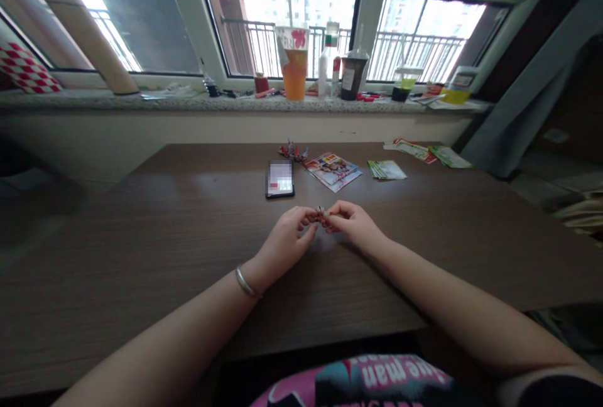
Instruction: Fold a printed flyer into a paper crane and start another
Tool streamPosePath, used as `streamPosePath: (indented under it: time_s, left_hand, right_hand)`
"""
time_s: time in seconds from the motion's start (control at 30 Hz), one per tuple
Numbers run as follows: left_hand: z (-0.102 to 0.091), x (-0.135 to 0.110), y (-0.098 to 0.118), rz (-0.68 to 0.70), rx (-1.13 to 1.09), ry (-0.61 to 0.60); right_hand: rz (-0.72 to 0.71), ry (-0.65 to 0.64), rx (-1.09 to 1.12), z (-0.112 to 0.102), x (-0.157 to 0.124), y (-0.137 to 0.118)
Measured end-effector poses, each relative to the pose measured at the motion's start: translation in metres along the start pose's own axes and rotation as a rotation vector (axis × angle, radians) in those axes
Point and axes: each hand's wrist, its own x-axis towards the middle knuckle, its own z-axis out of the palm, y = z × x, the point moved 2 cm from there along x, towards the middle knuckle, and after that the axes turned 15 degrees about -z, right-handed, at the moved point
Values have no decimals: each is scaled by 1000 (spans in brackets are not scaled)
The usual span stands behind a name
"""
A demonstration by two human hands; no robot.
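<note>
Above the middle of the table, my left hand and my right hand meet at a small, multicoloured folded paper piece. Fingertips of both hands pinch it from either side, hiding much of its shape. Just beyond my left hand lies a phone with a lit, blurred screen. A spiky folded paper figure sits behind the phone. To the right of these is a small stack of colourful printed sheets.
Green-and-white paper slips lie right of the sheets, with more slips near the table's far right corner. On the windowsill stand a tall cup of orange drink, a clear bottle, a dark cup and a cardboard tube.
</note>
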Motion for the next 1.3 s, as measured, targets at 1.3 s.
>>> streamPosePath:
  time_s: [1.3]
  left_hand:
    - [19, 63, -28, -445, -541, 27]
  right_hand:
    - [53, 274, 215, -14, 54, 39]
